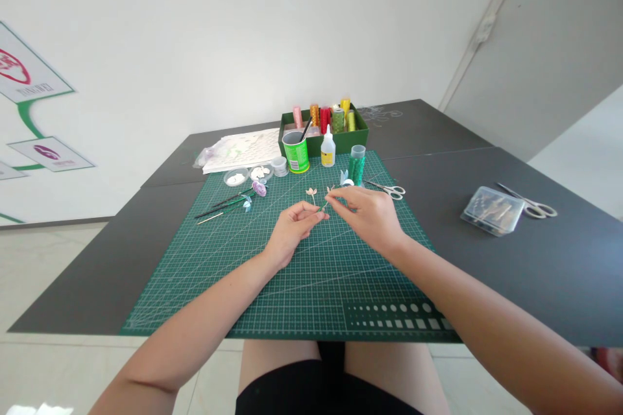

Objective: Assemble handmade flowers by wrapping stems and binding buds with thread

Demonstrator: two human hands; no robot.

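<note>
Above the middle of the cutting mat point(272, 285), my two hands meet at a thin green stem point(324, 207). My left hand point(292, 228) pinches its lower end between thumb and fingers. The fingertips of my right hand point(367, 213) are closed at its upper end; whether they also hold a thread is too small to tell. Just beyond the fingers lies a small pale flower point(311, 192) on a thin stalk. A spool of green thread point(357, 167) stands behind my right hand, beside light-blue petals point(344, 177).
Left on the mat are a purple flower point(259, 189), dark thin sticks point(219, 206) and dishes of white pieces point(236, 177). Behind stand a green can point(296, 153), a glue bottle point(328, 148) and a box of thread spools point(360, 136). Scissors point(393, 191) and a clear case point(494, 211) lie right.
</note>
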